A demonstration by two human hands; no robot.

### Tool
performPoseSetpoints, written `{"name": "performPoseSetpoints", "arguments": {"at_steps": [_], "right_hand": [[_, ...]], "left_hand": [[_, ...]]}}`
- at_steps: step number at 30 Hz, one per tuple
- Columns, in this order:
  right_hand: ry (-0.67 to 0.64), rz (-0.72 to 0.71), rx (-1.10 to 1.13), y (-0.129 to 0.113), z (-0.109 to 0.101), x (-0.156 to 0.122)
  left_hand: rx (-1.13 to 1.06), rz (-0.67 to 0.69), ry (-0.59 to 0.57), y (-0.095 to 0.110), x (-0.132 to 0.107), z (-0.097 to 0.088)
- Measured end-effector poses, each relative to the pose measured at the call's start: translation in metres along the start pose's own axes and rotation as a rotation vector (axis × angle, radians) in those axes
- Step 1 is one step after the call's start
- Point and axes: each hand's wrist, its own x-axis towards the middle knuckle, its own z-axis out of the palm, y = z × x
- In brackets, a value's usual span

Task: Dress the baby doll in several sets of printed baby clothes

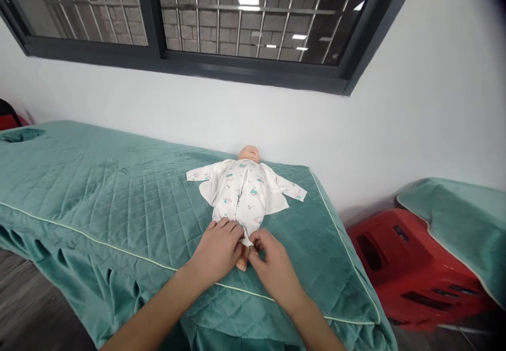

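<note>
A baby doll (249, 154) lies on its back on the green quilted bed cover, head towards the wall. It wears a white printed top (272, 185) with sleeves spread to both sides, and matching trousers (239, 195). My left hand (219, 248) is curled over the doll's lower leg, fingers closed on the trouser leg. With thumb and forefinger, my right hand (272, 261) pinches the trouser cuff from the other side. A bare doll foot (242, 261) shows between my hands. The other foot is hidden.
The bed cover (118, 193) runs left to a face hole (21, 135), and its piped front edge lies beneath my forearms. Red plastic stools (411, 272) stand to the right beside a green cloth (462, 219). Behind the bed are a white wall and a barred window (253, 19).
</note>
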Motion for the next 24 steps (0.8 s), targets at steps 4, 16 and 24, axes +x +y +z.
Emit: {"name": "performPoseSetpoints", "arguments": {"at_steps": [4,16,24], "right_hand": [[-0.049,0.019,0.011,0.001,-0.007,-0.007],[-0.248,-0.019,0.011,0.016,-0.027,-0.001],[-0.053,-0.177,-0.428,0.082,-0.022,0.075]], "left_hand": [[-0.075,0.005,0.024,0.0,-0.003,0.001],[-0.447,-0.021,0.108,-0.033,-0.015,-0.011],[-0.242,-0.126,0.224,-0.128,0.048,0.032]]}}
